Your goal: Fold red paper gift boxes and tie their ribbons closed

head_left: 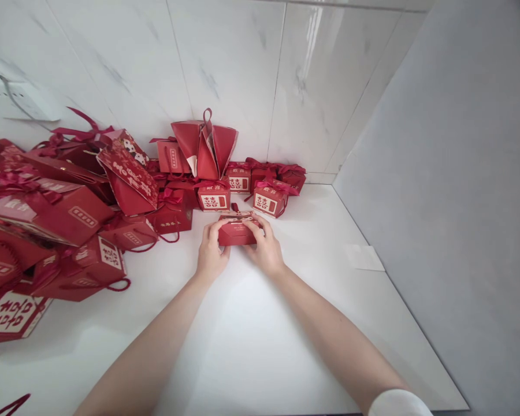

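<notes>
While both sets of fingers curl in around it, the small red box sits pinched between the left hand and right hand, thumbs on top, probably to keep its flaps steady on the white counter. Just beyond the fingertips are more little boxes, and off left of the hands a heap of red gift bags.

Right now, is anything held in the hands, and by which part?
Yes. Both hands hold one small red box on the white counter: the left hand grips its left end, the right hand its right end.
</notes>
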A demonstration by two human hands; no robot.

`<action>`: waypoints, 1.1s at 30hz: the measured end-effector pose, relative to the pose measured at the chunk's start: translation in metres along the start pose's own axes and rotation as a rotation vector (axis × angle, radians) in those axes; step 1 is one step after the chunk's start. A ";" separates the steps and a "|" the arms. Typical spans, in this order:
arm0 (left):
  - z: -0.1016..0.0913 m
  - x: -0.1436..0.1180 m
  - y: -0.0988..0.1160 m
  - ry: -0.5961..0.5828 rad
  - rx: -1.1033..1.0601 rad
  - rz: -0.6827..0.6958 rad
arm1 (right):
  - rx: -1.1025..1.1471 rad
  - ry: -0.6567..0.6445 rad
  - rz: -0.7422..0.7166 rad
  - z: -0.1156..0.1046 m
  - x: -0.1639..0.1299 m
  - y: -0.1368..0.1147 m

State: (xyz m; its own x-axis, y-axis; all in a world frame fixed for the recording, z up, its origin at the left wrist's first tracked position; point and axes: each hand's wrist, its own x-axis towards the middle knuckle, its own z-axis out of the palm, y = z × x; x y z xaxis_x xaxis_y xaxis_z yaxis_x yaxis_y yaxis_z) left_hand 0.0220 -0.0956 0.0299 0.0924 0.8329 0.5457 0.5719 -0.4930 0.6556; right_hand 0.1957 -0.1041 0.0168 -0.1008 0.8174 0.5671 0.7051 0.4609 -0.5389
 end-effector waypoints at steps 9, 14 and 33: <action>0.004 0.004 -0.015 0.190 -0.585 -0.342 | -0.024 0.211 -0.108 0.004 -0.005 0.001; -0.004 0.015 -0.016 0.014 -0.998 -0.643 | -0.117 0.082 -0.262 0.001 -0.005 0.003; -0.001 0.012 -0.019 0.067 -0.958 -0.610 | 0.097 0.045 -0.236 -0.008 -0.001 -0.006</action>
State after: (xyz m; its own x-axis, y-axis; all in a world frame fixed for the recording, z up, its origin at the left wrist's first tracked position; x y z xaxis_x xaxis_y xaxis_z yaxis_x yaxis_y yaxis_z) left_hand 0.0117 -0.0765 0.0250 -0.0479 0.9988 0.0064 -0.3541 -0.0230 0.9349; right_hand 0.1972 -0.1111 0.0246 -0.2221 0.6678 0.7104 0.5946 0.6702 -0.4441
